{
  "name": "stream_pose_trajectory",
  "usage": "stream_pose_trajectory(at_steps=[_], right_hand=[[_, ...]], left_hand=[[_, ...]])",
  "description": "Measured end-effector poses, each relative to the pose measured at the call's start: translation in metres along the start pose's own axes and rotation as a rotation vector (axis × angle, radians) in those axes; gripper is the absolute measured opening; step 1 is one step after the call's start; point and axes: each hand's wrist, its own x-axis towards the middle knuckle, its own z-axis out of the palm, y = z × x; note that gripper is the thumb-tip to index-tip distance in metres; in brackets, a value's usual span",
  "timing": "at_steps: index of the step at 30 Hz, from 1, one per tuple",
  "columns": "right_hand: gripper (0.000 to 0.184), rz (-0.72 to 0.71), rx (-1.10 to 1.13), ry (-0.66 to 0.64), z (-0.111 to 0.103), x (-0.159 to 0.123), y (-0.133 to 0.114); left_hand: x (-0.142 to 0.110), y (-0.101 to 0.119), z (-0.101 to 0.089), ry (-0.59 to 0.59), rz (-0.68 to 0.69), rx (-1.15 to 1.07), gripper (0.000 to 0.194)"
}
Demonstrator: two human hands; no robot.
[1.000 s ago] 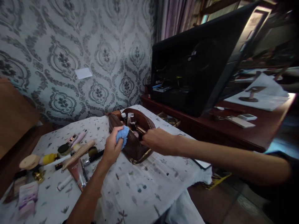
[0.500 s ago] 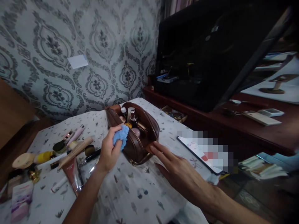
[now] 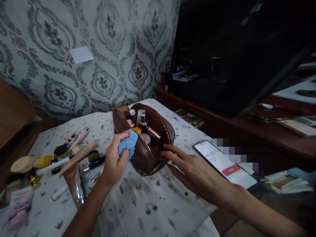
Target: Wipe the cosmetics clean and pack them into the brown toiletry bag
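Observation:
A brown toiletry bag [image 3: 148,153] lies unzipped on a patterned white cloth. Inside it I see a white-capped bottle [image 3: 132,114], a bottle with a shiny cap [image 3: 143,119], a yellow item [image 3: 137,130], a pink round item [image 3: 145,138] and a gold-edged slim case [image 3: 154,131]. My left hand [image 3: 115,158] grips a crumpled blue cloth [image 3: 128,144] at the bag's near left side. At the bag's right end, my right hand [image 3: 190,168] has its fingers stretched out, the fingertips at the opening and the thumb apart.
Left of the bag lie several cosmetics: a brown tube [image 3: 74,184], a wooden-looking stick [image 3: 79,157], a yellow bottle [image 3: 44,161] and a purple-and-white tube [image 3: 21,205]. A phone [image 3: 224,164] rests on the right. Beyond stands a dark screen [image 3: 222,49] on a reddish cabinet [image 3: 259,131].
The view has shifted slightly, showing more of the phone. My right hand's fingers have moved a little along the bag's opening. The blue cloth stays in my left hand.

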Motion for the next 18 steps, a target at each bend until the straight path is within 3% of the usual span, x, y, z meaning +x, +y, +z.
stream_pose_trajectory(at_steps=[7, 12, 18], right_hand=[[0.017, -0.038, -0.051, -0.115, -0.009, 0.014, 0.012], [0.006, -0.047, -0.131, -0.243, -0.012, 0.038, 0.022], [0.005, -0.073, -0.118, -0.202, -0.009, 0.050, 0.028]], left_hand=[[-0.001, 0.000, 0.000, -0.001, 0.051, 0.015, 0.033], [0.000, 0.001, -0.001, -0.031, 0.076, 0.014, 0.038], [0.001, -0.001, -0.002, -0.036, 0.103, -0.005, 0.033]])
